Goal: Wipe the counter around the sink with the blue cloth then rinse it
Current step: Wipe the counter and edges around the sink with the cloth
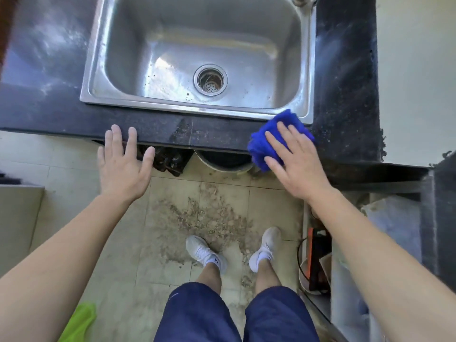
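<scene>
Scuffed brushed steel sink [98, 70], glossy speckled dark stone counter [345, 70], fluffy blue cloth [261, 144].

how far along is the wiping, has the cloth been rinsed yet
Hard to say how much is already wiped: the counter still shows dusty streaks on its left side. In hand: the right hand presses the blue cloth flat on the front strip by the sink's near right corner, while the left hand is open at the counter edge. Left: the remaining counter, then rinsing; the basin looks dry, no water running.
</scene>
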### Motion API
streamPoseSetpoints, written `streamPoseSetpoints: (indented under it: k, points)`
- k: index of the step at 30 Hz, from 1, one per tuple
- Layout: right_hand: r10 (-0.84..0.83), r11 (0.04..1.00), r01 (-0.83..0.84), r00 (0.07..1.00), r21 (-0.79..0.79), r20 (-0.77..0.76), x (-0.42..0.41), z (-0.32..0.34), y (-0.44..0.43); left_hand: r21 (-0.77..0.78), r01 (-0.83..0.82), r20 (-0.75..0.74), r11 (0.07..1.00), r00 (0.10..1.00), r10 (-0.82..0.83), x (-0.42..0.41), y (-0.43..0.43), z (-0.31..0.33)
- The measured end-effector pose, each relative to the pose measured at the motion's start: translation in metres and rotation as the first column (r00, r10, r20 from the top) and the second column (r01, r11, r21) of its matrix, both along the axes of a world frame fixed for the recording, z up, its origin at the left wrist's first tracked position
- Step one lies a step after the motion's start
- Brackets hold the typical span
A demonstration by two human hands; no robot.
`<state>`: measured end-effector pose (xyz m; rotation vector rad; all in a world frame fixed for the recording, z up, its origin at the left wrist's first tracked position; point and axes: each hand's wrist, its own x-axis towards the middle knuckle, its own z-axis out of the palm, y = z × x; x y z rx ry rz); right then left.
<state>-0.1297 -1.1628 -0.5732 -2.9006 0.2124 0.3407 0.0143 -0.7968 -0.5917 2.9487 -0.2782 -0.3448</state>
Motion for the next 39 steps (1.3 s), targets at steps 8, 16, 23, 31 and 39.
streamPoseSetpoints:
  k: [8, 16, 23, 31, 39]
  points:
    - [-0.527, 0.849, 0.521, 0.846, -0.088, -0.078, -0.011, 0.014, -0.022, -0.007, 0.062, -0.011, 0.998, 0.998, -0.062, -0.002, 0.003, -0.001]
    - [0.080, 0.996, -0.075, 0.991, 0.047, -0.104, 0.099, 0.013, 0.169, -0.020, 0.085, -0.009, 0.996, 0.996, -0.085, 0.004, 0.010, 0.001]
    - [0.274, 0.961, -0.269, 0.958, 0.067, -0.087, 0.104, 0.014, 0.173, -0.045, 0.146, -0.019, 0.988, 0.989, -0.147, 0.013, 0.034, 0.017]
    - [-0.122, 0.991, 0.110, 0.980, -0.078, -0.160, -0.003, 0.025, 0.049, -0.073, 0.072, -0.100, 0.995, 0.992, -0.080, 0.013, 0.050, 0.014]
    - [-0.016, 0.973, -0.029, 0.982, -0.229, -0.190, 0.046, 0.025, 0.093, -0.019, 0.090, -0.200, 0.996, 0.976, -0.092, 0.019, 0.048, 0.025]
